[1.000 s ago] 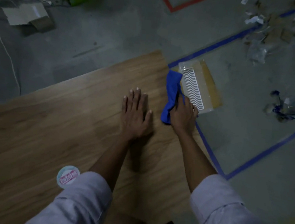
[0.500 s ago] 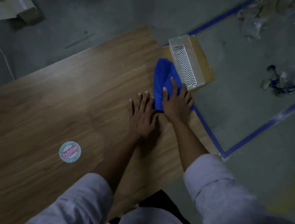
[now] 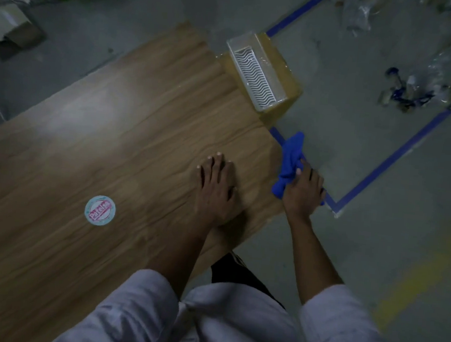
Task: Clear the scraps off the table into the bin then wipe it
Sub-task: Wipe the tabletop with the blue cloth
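Seen from the head camera, a person in pale sleeves leaned over a wooden table [image 3: 112, 147] in dim light. The left hand [image 3: 216, 189] lay flat on the tabletop near its right edge, palm down, fingers stretched out and close together, holding nothing. The right hand [image 3: 302, 194] sat just past that edge, its fingers curled around a bunched blue cloth [image 3: 290, 160], which stuck out ahead of the knuckles and hung over the table's edge above the grey floor [image 3: 348, 249]. A clear plastic bin [image 3: 254, 72] with a white ribbed insert sat at the table's far right corner, resting against a brown cardboard box [image 3: 284, 75] beside it; whether anything lay inside the bin could not be made out. A round sticker [image 3: 100, 210] with pink lettering lay on the tabletop, well to the left of the left hand. Blue tape lines [image 3: 397, 156] marked out a rectangle on the floor beyond the table, and plastic and paper scraps [image 3: 417, 86] lay scattered on the floor at the upper right.
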### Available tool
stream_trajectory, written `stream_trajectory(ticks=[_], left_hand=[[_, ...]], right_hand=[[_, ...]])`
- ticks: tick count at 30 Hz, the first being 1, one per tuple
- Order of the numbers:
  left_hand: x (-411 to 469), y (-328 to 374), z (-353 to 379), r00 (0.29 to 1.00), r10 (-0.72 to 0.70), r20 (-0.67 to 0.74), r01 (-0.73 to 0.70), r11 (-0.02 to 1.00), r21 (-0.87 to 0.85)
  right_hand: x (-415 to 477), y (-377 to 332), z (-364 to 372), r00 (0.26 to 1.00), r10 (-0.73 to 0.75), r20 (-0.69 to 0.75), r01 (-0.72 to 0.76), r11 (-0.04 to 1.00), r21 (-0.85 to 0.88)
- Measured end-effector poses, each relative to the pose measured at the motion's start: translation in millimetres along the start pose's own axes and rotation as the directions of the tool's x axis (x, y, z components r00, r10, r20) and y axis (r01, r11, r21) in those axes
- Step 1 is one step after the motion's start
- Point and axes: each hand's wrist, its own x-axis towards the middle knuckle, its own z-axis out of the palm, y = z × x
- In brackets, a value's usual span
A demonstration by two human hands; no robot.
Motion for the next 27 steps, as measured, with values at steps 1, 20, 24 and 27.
stream_trajectory(ticks=[1, 20, 24, 27], left_hand=[[-5.4, 2.1, 0.4, 1.0, 0.01, 0.005, -0.01, 1.0, -0.005], [-75.7, 11.0, 36.2, 0.998, 0.056, -0.023, -0.057, 0.997, -0.058], [-114.0, -9.0, 50.0, 0.992, 0.092, -0.088, -0.098, 0.994, -0.057], [-150.5, -26.3, 61.3, 0.986, 0.097, -0.138, -0.104, 0.994, -0.041]], right_hand=[[0.0, -7.3, -7.3, 0.997, -0.005, -0.081, 0.005, 1.0, -0.004], [-34.0, 8.4, 10.0, 0.928, 0.121, 0.351, -0.25, 0.904, 0.347], [-69.5, 10.7, 34.0, 0.97, 0.108, 0.216, -0.185, 0.907, 0.378], [-116.2, 1.2, 47.6, 0.987, 0.033, 0.156, -0.085, 0.935, 0.344]])
